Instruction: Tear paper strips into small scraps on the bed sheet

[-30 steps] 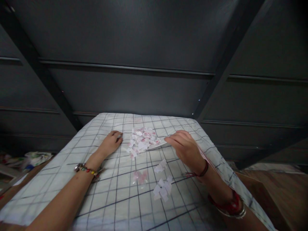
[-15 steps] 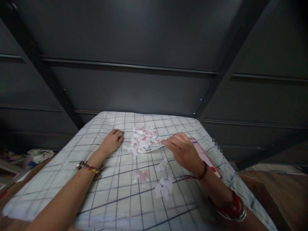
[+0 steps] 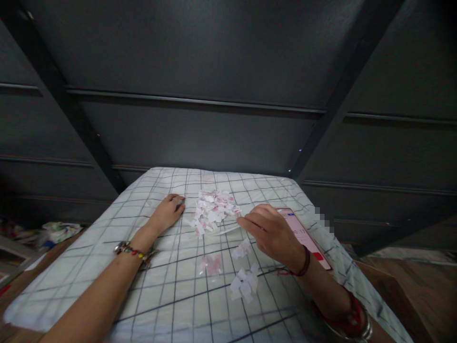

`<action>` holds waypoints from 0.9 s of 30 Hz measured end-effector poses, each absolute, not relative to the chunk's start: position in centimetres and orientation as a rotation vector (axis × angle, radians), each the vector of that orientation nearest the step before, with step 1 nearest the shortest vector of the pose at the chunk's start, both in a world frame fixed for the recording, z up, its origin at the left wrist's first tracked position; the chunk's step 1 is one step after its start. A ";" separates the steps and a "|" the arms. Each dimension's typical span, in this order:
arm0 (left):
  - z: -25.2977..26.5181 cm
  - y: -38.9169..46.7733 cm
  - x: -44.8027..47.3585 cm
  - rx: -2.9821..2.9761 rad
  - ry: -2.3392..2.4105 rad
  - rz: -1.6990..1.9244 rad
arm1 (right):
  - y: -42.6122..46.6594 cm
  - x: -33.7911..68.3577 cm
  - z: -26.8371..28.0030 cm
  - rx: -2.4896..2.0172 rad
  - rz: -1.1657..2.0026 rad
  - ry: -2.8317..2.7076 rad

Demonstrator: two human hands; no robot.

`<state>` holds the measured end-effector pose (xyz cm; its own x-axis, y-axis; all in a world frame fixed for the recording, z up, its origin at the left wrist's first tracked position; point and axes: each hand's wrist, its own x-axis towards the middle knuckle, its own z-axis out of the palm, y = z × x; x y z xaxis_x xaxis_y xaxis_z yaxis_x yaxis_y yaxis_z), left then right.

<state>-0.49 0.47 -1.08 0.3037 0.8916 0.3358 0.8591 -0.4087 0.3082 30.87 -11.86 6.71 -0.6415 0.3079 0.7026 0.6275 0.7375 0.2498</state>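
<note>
Paper-scrap heap [image 3: 214,209]: on checked cloth [image 3: 178,305], presumably central for reach. Right hand [image 3: 269,233]: pinched on thin white strip [image 3: 224,232], its slimness seemingly suiting fingertips. Left hand [image 3: 166,214]: resting beside heap, loosely curled; contents unclear.

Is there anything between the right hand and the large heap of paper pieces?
Nothing visible: the right hand is just beside the heap, at its right edge, and the phone lies on the hand's other side.
</note>
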 end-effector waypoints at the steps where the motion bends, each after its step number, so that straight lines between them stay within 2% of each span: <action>1: -1.1 0.5 -0.5 2.481 1.667 0.716 | -12.0 30.9 6.8 -0.686 -0.624 -2.288; 10: -1.1 0.6 -0.4 2.481 1.672 0.670 | -12.0 30.5 6.6 -0.772 -0.766 -2.253; 21: -1.0 0.5 -0.4 2.481 1.667 0.658 | -12.3 31.8 7.7 -0.628 -0.638 -2.351; 27: -1.2 0.6 -0.4 2.479 1.665 0.684 | -11.9 31.6 7.2 -0.708 -0.699 -2.235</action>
